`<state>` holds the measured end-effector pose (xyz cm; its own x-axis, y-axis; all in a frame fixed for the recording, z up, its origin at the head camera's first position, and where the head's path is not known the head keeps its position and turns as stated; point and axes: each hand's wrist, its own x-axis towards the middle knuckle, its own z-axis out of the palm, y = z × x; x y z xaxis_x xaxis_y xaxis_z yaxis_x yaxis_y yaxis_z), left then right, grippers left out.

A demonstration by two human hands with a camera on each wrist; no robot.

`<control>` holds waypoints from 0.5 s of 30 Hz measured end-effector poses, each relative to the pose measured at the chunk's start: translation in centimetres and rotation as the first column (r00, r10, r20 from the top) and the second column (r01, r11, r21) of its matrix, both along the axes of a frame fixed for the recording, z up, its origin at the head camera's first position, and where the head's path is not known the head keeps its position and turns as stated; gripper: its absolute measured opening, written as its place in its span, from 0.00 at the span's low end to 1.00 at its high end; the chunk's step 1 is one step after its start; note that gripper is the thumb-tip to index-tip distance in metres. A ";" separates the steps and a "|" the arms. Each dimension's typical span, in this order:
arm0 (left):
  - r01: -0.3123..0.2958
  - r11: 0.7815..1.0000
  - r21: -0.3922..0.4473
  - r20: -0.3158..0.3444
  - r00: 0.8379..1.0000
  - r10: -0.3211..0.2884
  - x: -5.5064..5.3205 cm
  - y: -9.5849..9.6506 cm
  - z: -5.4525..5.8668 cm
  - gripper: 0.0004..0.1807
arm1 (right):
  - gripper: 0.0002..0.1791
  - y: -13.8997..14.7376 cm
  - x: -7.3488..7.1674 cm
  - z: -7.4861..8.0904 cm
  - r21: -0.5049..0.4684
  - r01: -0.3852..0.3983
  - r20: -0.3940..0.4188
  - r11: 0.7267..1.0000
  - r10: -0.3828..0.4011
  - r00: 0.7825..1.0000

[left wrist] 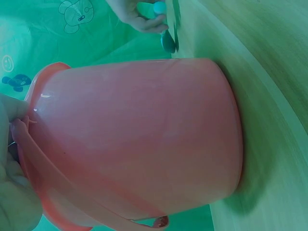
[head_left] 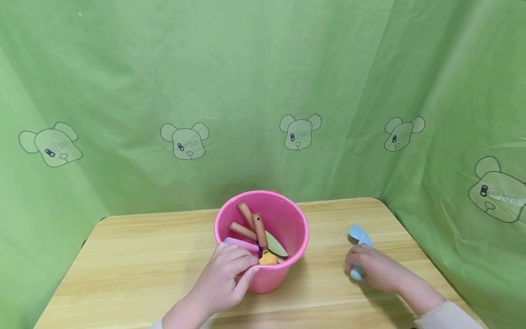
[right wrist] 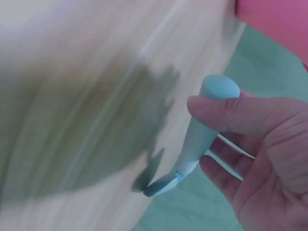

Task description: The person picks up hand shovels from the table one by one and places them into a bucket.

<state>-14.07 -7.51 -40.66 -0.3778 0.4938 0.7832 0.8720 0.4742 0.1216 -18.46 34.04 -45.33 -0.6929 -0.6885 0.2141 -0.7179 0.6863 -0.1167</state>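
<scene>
A pink bucket [head_left: 269, 279] stands upright on the table, and my left hand [head_left: 223, 276] grips its near-left rim with thumb outside. In the left wrist view the bucket's handle [left wrist: 72, 185] hangs against the wall. Inside are several tools: brown handles [head_left: 260, 230], one with a yellow head [head_left: 269, 258], a lilac piece [head_left: 242, 244] and a green blade [head_left: 276, 244]. To the right of the bucket, my right hand [head_left: 380, 269] holds a light blue toy shovel [right wrist: 198, 139] by its handle between thumb and fingers. Its blade [head_left: 360, 234] points away from me, close to the tabletop.
The light wooden table [head_left: 164, 256] extends left and right of the bucket. Green curtains [head_left: 246, 82] with bear outlines hang behind it and at both sides. The table's right edge [head_left: 427, 262] runs near my right hand.
</scene>
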 end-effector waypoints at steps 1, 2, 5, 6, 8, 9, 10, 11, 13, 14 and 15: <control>0.000 1.000 0.000 0.001 1.000 0.000 0.0 0.0 0.0 0.11 | 0.29 -0.1 0.0 0.2 -0.005 -0.003 -0.003 1.000 0.003 1.000; 0.001 1.000 0.000 0.002 1.000 -0.001 0.0 0.0 0.0 0.11 | 0.29 -0.3 0.1 0.3 -0.008 -0.007 -0.005 1.000 0.007 1.000; 0.000 1.000 -0.002 0.006 1.000 0.000 0.0 0.0 0.0 0.11 | 0.28 -0.7 0.1 0.8 -0.013 -0.017 0.012 1.000 0.017 1.000; 0.002 1.000 -0.002 0.006 1.000 -0.002 0.0 0.0 0.0 0.11 | 0.27 -0.8 0.2 1.0 -0.011 -0.019 0.023 1.000 0.019 1.000; 0.003 1.000 -0.003 0.005 1.000 -0.003 0.0 0.0 0.0 0.11 | 0.25 -1.1 0.3 1.4 -0.011 -0.027 0.039 1.000 0.027 0.999; 0.003 1.000 -0.003 0.004 1.000 -0.003 0.0 0.0 0.0 0.11 | 0.25 -1.2 0.3 1.6 -0.012 -0.029 0.049 1.000 0.029 0.998; 0.003 1.000 -0.002 0.004 1.000 -0.003 0.0 0.0 0.0 0.11 | 0.24 -1.4 0.3 1.8 -0.016 -0.035 0.052 0.999 0.036 0.998; 0.004 1.000 -0.002 0.003 1.000 -0.004 0.0 0.0 0.0 0.11 | 0.23 -1.5 0.3 1.9 -0.019 -0.043 0.053 0.999 0.044 0.998; 0.002 1.000 -0.003 0.004 1.000 -0.002 0.0 0.0 0.0 0.11 | 0.22 -1.8 0.4 2.4 -0.033 -0.056 0.062 0.998 0.058 0.996; 0.002 1.000 -0.002 0.004 1.000 -0.002 0.0 0.0 0.0 0.11 | 0.21 -1.9 0.4 2.5 -0.038 -0.058 0.068 0.998 0.061 0.996; 0.002 1.000 -0.002 0.004 1.000 -0.002 0.0 0.0 0.0 0.11 | 0.20 -2.0 0.4 2.8 -0.039 -0.054 0.078 0.998 0.057 0.995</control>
